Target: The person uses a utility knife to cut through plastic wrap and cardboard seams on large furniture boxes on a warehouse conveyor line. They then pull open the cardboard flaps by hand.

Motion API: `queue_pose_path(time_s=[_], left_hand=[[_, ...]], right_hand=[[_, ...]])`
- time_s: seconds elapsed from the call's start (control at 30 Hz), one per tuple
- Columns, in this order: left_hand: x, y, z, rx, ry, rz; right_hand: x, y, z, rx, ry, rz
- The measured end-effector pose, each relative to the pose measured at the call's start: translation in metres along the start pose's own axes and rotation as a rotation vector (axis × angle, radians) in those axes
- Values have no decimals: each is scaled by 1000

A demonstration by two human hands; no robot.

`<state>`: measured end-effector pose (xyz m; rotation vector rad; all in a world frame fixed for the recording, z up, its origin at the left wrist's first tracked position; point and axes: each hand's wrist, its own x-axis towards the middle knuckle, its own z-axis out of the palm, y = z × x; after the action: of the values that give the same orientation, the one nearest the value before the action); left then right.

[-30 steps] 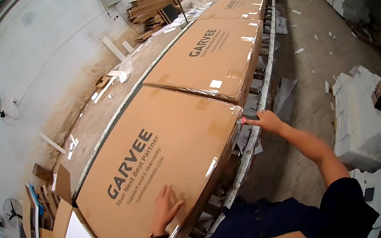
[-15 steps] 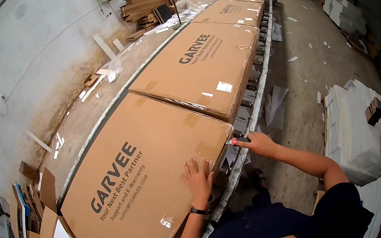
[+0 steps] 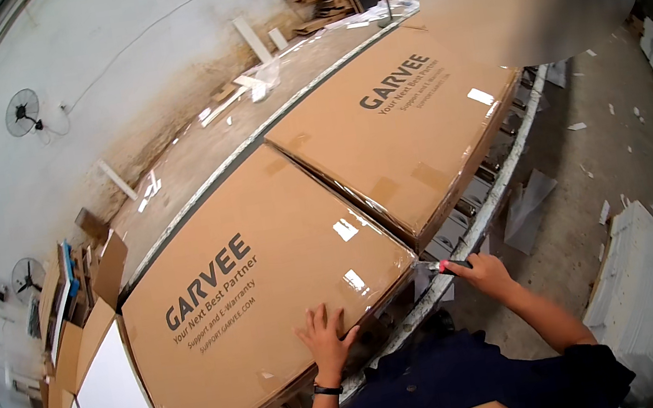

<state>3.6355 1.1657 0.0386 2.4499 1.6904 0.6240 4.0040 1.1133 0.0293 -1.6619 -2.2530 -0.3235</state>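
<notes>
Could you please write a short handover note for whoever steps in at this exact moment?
Left hand: flat, fingers spread, pressing on the top of the near cardboard box close to its front edge.
Right hand: closed on a small pink-handled tool, its tip at the box's front right corner.
The box lies on the roller line, wrapped in clear film, with a second box right behind it.
Done: box steadied, tool at the corner.
Left: I cannot tell whether the film is cut yet; check that corner.

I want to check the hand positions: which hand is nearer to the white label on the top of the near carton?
Left. The left hand lies flat on the near carton, just below the white label. The right hand is off its right corner, holding a small tool.
</notes>
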Motion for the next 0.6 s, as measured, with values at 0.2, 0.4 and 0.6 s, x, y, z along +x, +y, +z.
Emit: queue_pose_path(time_s=[0.2,0.4,0.6], left_hand=[[18,16,17,107,-27,-97],[33,28,17,155,-61,-163],[36,30,17,194,-11,-103]], right_hand=[[35,61,-71,460,-630,90],[155,117,-83,1301,-683,274],[318,130,52,1444,-665,315]])
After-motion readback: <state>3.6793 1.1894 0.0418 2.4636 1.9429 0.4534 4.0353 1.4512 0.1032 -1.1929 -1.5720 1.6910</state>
